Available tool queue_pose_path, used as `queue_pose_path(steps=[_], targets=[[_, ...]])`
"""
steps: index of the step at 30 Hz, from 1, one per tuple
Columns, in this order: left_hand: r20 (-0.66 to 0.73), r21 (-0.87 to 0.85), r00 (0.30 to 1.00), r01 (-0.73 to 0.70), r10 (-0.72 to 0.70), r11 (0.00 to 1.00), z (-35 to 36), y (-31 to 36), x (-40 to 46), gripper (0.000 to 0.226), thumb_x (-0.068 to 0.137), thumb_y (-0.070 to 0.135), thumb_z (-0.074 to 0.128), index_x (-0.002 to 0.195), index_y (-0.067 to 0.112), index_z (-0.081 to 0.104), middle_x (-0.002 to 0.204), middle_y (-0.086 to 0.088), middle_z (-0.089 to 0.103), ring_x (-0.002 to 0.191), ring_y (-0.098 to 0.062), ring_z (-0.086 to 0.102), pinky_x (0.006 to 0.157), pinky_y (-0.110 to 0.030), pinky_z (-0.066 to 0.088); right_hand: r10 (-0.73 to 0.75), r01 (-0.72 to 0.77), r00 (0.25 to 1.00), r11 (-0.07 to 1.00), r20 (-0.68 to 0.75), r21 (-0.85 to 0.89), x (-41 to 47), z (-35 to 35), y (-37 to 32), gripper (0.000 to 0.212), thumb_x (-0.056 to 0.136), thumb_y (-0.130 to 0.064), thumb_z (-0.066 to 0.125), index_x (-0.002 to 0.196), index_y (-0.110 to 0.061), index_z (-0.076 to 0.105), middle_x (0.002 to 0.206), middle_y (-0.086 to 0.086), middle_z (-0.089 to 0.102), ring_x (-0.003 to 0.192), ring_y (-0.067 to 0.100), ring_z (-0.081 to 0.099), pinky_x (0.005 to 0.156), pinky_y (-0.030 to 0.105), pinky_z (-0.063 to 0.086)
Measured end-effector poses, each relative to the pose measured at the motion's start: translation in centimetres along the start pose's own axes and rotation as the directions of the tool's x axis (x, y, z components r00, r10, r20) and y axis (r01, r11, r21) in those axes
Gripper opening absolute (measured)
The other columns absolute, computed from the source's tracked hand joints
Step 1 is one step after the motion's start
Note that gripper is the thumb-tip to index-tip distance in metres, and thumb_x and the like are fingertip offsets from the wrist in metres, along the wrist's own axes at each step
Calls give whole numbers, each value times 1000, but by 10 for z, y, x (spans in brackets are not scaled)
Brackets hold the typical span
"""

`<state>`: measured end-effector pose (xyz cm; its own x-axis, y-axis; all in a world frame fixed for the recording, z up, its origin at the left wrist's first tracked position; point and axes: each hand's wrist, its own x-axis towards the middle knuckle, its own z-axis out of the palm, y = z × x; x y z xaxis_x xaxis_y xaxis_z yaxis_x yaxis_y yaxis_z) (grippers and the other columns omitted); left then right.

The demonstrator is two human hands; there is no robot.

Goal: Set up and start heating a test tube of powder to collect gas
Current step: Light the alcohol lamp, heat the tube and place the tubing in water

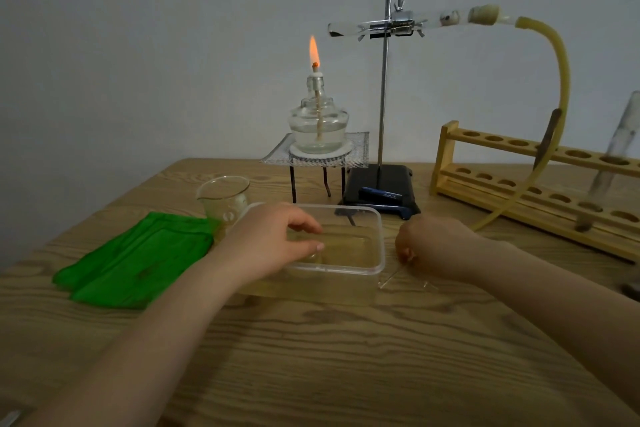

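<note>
Head view: your hands sit at the water tub while the burner flame stands left of the clamped tube.

Your left hand (pixel 277 239) reaches over the clear plastic tub (pixel 377 253), its fingers loosely curled down around something glassy in the water that you can't make out clearly. Your right hand (pixel 433 246) rests just beside the tub's right wall, fingers curled under; what it pinches cannot be told. The test tube (pixel 349 29) lies near-horizontal in the stand clamp (pixel 398 26), dark powder at its left end. A yellow rubber hose (pixel 561 80) arcs from its stopper down toward your right hand. The lit spirit lamp (pixel 318 125) sits on a gauze-topped tripod (pixel 311 158).
</note>
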<state>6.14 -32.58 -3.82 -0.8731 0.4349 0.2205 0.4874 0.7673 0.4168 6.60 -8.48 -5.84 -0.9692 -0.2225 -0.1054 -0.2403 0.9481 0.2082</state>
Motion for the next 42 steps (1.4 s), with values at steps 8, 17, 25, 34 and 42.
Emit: queue_pose_path(steps=[8, 17, 25, 34, 42], targets=[[5, -19, 1000, 18, -18, 1000, 2, -2, -1, 28, 79, 40, 70, 106, 33, 67, 107, 19, 62, 101, 1, 55, 88, -18, 38, 7, -3, 998, 998, -65, 65, -6, 1, 5, 18, 88, -21, 58, 104, -28, 61, 110, -6, 58, 93, 12, 58, 79, 29, 55], [1, -11, 999, 43, -43, 999, 0, -1, -5, 32, 77, 42, 72, 108, 32, 67, 110, 15, 64, 102, -1, 57, 90, -21, 42, 20, 18, 982, 980, -186, 197, -15, -11, 10, 19, 89, -15, 58, 103, -26, 63, 109, -8, 58, 98, 10, 57, 87, 27, 51], [22, -13, 994, 109, -109, 994, -5, -4, -3, 34, 75, 44, 74, 106, 30, 68, 97, 18, 63, 93, 0, 60, 87, -25, 49, 24, -3, 969, 996, -244, 86, -24, -31, 14, 18, 90, -15, 57, 100, -29, 61, 104, -7, 55, 90, 12, 57, 81, 29, 54], [26, 57, 991, 128, -130, 990, -9, -4, 1, 37, 70, 50, 75, 102, 31, 70, 99, 14, 70, 89, -2, 63, 86, -31, 53, 55, 27, 947, 967, -316, 251, -24, -58, 7, 18, 91, -13, 54, 102, -25, 63, 100, -6, 56, 88, 14, 55, 77, 26, 50], [32, 294, 986, 146, -162, 945, -13, 1, 2, 54, 67, 68, 66, 105, 30, 68, 100, 13, 67, 90, -9, 61, 79, -34, 55, -21, 100, 944, 969, -330, 225, -1, -64, -23, 20, 92, -11, 51, 102, -23, 64, 104, -2, 60, 92, 18, 59, 82, 37, 54]])
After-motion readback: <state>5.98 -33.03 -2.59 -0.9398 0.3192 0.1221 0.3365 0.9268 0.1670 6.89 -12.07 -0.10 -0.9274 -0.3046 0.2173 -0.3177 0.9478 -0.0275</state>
